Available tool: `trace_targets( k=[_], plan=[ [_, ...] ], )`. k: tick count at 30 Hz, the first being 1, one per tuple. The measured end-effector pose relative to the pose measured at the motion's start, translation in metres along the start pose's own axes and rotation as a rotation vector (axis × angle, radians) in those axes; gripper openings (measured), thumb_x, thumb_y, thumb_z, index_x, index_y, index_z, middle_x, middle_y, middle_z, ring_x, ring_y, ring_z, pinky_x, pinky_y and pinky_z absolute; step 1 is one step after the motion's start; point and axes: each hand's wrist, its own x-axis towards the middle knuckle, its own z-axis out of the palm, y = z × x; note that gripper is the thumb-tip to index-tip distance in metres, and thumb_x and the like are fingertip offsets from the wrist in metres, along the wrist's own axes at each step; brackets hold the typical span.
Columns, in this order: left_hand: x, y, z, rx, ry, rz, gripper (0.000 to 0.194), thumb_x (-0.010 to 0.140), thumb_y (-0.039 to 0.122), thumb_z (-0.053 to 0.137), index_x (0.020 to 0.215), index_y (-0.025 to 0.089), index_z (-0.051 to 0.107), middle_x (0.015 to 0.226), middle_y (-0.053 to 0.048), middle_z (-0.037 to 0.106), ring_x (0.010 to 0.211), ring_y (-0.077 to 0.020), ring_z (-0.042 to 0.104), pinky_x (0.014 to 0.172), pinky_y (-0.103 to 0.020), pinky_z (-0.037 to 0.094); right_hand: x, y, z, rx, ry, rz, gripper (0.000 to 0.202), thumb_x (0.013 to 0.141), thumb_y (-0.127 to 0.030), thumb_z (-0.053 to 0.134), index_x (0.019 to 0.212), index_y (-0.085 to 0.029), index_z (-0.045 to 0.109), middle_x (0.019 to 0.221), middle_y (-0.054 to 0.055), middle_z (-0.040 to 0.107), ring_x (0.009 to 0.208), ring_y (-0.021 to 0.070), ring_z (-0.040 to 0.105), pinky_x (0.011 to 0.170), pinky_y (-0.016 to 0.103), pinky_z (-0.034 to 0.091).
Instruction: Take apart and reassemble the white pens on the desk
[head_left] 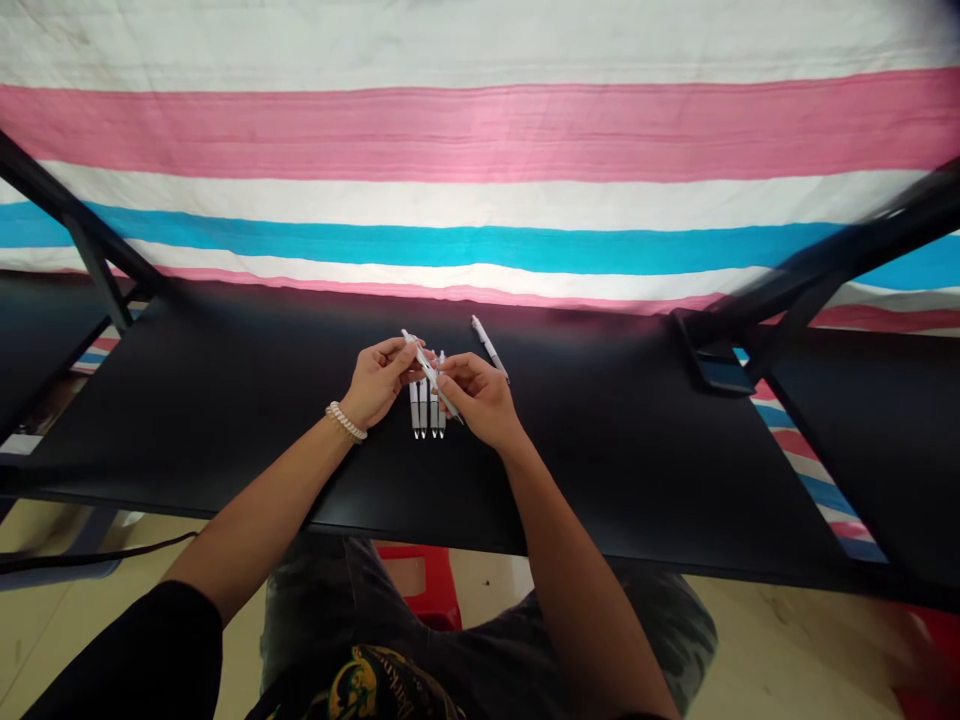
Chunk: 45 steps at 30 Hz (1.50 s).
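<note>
Both hands meet over the middle of a black table point(600, 450). My left hand point(379, 382), with a bead bracelet on its wrist, and my right hand point(480, 400) together grip one white pen point(429, 372) that slants between them. Under it, several white pens point(426, 412) lie side by side in a row on the table, tips toward me. One more white pen point(488, 346) lies alone just beyond my right hand, apart from the row.
A striped pink, white and blue cloth point(480, 180) hangs behind the table. Black frame bars slant at the left point(90, 240) and right point(825, 270). A red stool point(431, 585) stands under the table near my legs.
</note>
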Motion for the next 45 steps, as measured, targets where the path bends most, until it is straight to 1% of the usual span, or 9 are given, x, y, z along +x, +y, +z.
trace_targets(
  k=[4,10,15,25,31,34,38,41,45],
  plan=[
    [0.007,-0.003,-0.005,-0.019,0.19,0.104,0.031,0.079,0.042,0.075,0.091,0.014,0.068,0.093,-0.01,0.074,0.085,-0.0191,0.072,0.079,-0.033,0.058,0.001,0.003,0.001,-0.037,-0.019,0.082,0.043,0.091,-0.057,0.053,0.102,-0.016,0.063,0.067,0.001,0.066,0.043,0.0088,0.056,0.034,0.018,0.037],
    [0.011,-0.005,-0.002,-0.004,0.31,0.133,0.035,0.073,0.04,0.081,0.091,0.012,0.07,0.089,-0.012,0.075,0.081,-0.0209,0.073,0.079,-0.037,0.059,0.001,0.008,0.003,-0.247,0.161,-0.037,0.037,0.092,-0.051,0.057,0.08,-0.019,0.072,0.059,-0.001,0.061,0.044,0.0097,0.053,0.043,0.024,0.045],
    [0.01,-0.006,-0.002,-0.046,0.38,0.139,0.036,0.07,0.038,0.083,0.091,0.012,0.071,0.086,-0.011,0.075,0.08,-0.0206,0.073,0.081,-0.038,0.059,0.003,0.009,0.006,-0.297,0.311,-0.194,0.02,0.083,-0.04,0.07,0.092,-0.024,0.076,0.097,0.005,0.071,0.085,0.0182,0.067,0.073,0.032,0.056],
    [0.013,-0.007,-0.007,-0.069,0.39,0.141,0.034,0.071,0.036,0.082,0.094,0.014,0.07,0.088,-0.009,0.075,0.084,-0.0203,0.073,0.083,-0.038,0.059,0.005,0.011,0.004,-0.131,0.276,-0.109,0.032,0.085,-0.048,0.067,0.101,-0.021,0.073,0.089,0.006,0.07,0.072,0.0164,0.066,0.062,0.031,0.058],
    [0.013,-0.008,-0.007,-0.058,0.388,0.156,0.033,0.072,0.037,0.081,0.092,0.013,0.07,0.089,-0.01,0.075,0.085,-0.0215,0.073,0.085,-0.041,0.059,0.006,0.012,0.003,-0.137,0.285,-0.134,0.031,0.082,-0.045,0.071,0.103,-0.022,0.072,0.097,0.006,0.069,0.085,0.0179,0.067,0.076,0.034,0.059],
    [0.013,-0.008,-0.008,-0.057,0.382,0.155,0.032,0.071,0.036,0.082,0.09,0.013,0.07,0.089,-0.01,0.075,0.085,-0.0218,0.073,0.084,-0.041,0.059,0.005,0.013,0.004,-0.193,0.276,-0.171,0.021,0.082,-0.041,0.071,0.091,-0.022,0.075,0.099,0.007,0.068,0.091,0.0193,0.067,0.08,0.035,0.058],
    [0.013,-0.007,-0.008,-0.059,0.373,0.157,0.031,0.07,0.036,0.082,0.088,0.014,0.069,0.087,-0.01,0.075,0.085,-0.0218,0.073,0.084,-0.041,0.059,0.005,0.014,0.006,-0.162,0.265,-0.163,0.022,0.085,-0.036,0.068,0.103,-0.024,0.073,0.1,0.006,0.068,0.087,0.0179,0.067,0.076,0.034,0.058],
    [0.012,-0.006,-0.007,-0.054,0.376,0.149,0.032,0.071,0.036,0.082,0.089,0.013,0.069,0.087,-0.01,0.075,0.086,-0.0219,0.073,0.084,-0.04,0.059,0.004,0.014,0.006,-0.251,0.271,-0.2,0.012,0.084,-0.032,0.069,0.091,-0.023,0.075,0.105,0.006,0.067,0.095,0.0197,0.066,0.084,0.037,0.056],
    [0.009,-0.007,-0.003,-0.039,0.352,0.135,0.033,0.071,0.036,0.082,0.09,0.013,0.07,0.088,-0.01,0.075,0.084,-0.022,0.073,0.083,-0.04,0.059,0.002,0.012,0.009,-0.315,0.252,-0.21,0.039,0.084,-0.033,0.069,0.122,-0.026,0.065,0.114,0.007,0.066,0.096,0.0186,0.066,0.084,0.034,0.056]
  ],
)
